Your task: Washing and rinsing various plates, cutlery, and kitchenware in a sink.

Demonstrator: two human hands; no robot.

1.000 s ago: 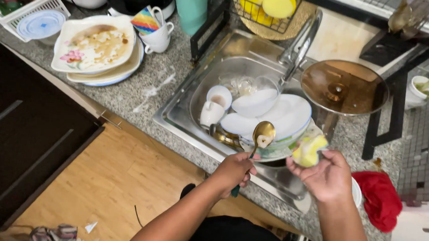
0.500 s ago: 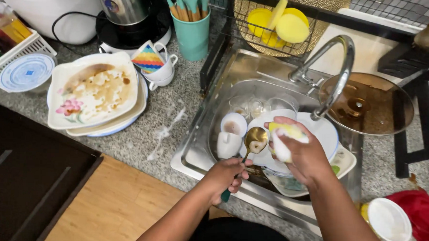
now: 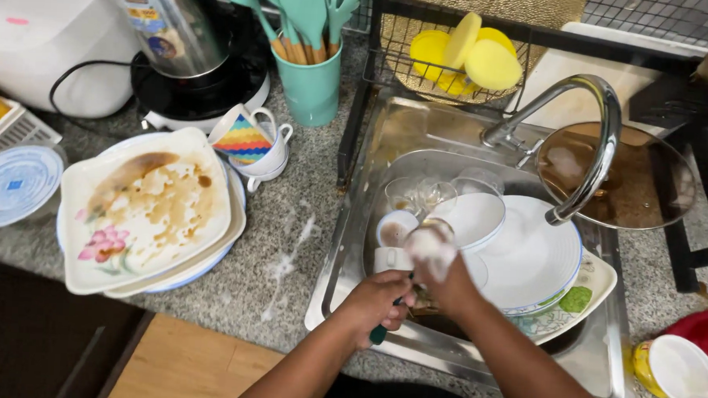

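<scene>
Lower centre of the frame: the left hand [image 3: 377, 297] is closed around the green handle of a spoon [image 3: 378, 332], of which only the handle end shows below the fist. The right hand [image 3: 446, 281] is closed around a soapy sponge [image 3: 430, 246], blurred and pressed against the spoon's upper part, so the bowl of the spoon is hidden. Both hands are over the front edge of the steel sink [image 3: 344, 246], which holds white plates [image 3: 530, 258], a white cup [image 3: 396, 227] and clear glasses [image 3: 418, 192] beneath the curved faucet [image 3: 587, 145]. Left of the sink, on the speckled surface [image 3: 290, 212], lies a stack of soiled square plates [image 3: 143, 210] with a flower print; beside it stand stacked mugs [image 3: 253, 143]. Upper centre: a teal utensil holder [image 3: 311, 86] and a wire basket of yellow sponges [image 3: 464, 52]. Right: a glass pot lid [image 3: 633, 175].
</scene>
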